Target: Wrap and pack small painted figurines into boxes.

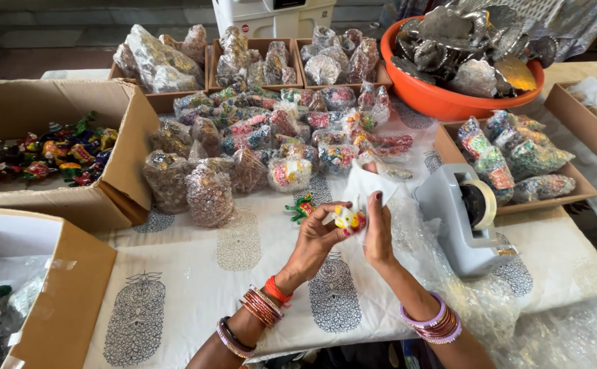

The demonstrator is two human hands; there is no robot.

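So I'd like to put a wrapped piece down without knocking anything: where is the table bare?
Bare printed cloth lies in front of the wrapped bundles, between the lower cardboard box and the left hand. A smaller patch lies in front of the tape dispenser. Behind the right hand it is crowded up to the orange tub.

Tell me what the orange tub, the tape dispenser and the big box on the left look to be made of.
The orange tub looks like smooth moulded plastic with a slight sheen. The tape dispenser seems to be grey matte plastic, holding a roll of pale tape. The big box is brown corrugated cardboard, going by its dull surface and folded flaps.
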